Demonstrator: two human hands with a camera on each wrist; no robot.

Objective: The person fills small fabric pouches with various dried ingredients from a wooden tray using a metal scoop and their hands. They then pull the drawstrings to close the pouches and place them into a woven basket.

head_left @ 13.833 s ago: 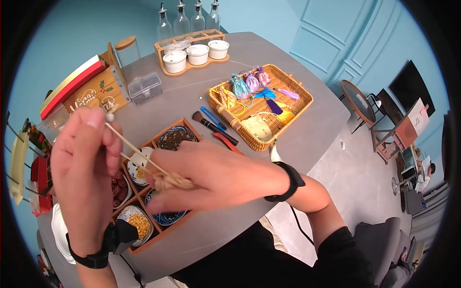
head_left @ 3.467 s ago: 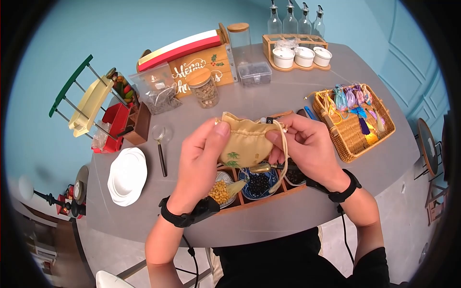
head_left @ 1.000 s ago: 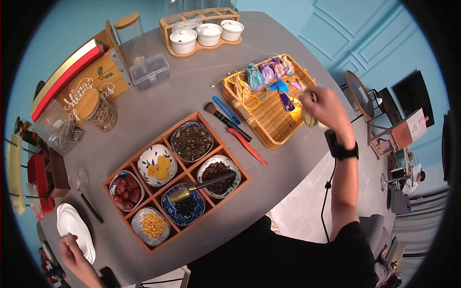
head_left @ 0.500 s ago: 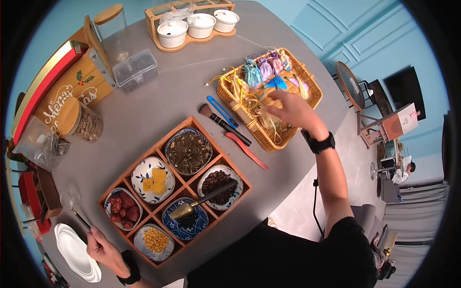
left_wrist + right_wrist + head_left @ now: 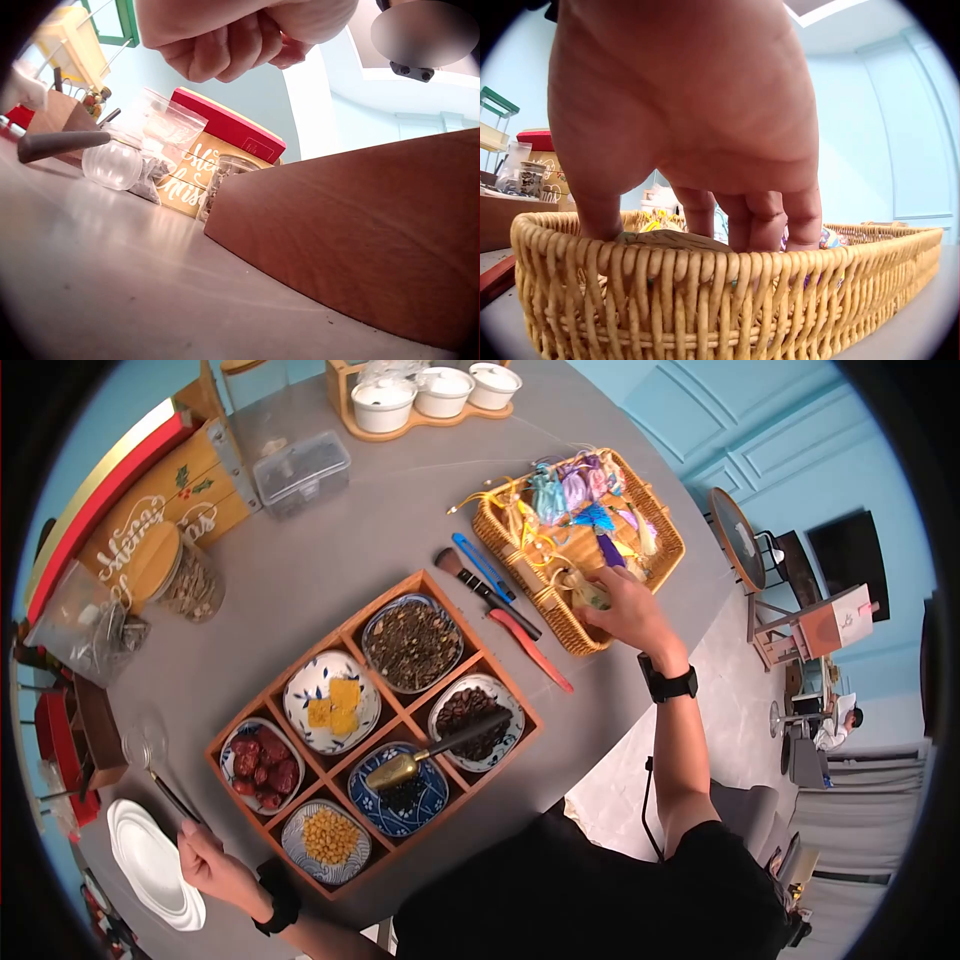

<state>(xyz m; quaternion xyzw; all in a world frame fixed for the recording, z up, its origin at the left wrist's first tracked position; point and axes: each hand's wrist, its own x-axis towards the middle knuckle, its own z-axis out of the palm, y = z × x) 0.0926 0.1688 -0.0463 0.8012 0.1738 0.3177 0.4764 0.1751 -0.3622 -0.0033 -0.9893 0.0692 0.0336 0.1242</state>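
Observation:
My right hand (image 5: 635, 610) reaches into the wicker basket (image 5: 545, 612) at its near end. Its thumb and fingers grip a beige drawstring pouch (image 5: 582, 593) from both sides; in the right wrist view, the pouch's pale cloth (image 5: 676, 240) shows between them, mostly behind the rim. Small colored pouches (image 5: 575, 488) and tassels lie farther back in the basket. At the lower left, my left hand (image 5: 222, 875) hovers with loosely curled fingers and holds nothing. It is nearest to a clear round-headed utensil with a dark handle (image 5: 175, 795) and a white dish (image 5: 155, 865).
A wooden compartment box (image 5: 390, 722) holds bowls of dates, yellow pieces, dried leaves, beans and kernels, with a brass scoop (image 5: 395, 772) across two bowls. A brush (image 5: 485, 592), blue cutter (image 5: 483, 565) and red tool (image 5: 530, 650) lie beside the basket. Jars stand behind.
The beige pouch, held above the basket's right side a second ago, went down at its near left; my right hand released it and grips it again. My left hand rose slightly toward the dark-handled utensil.

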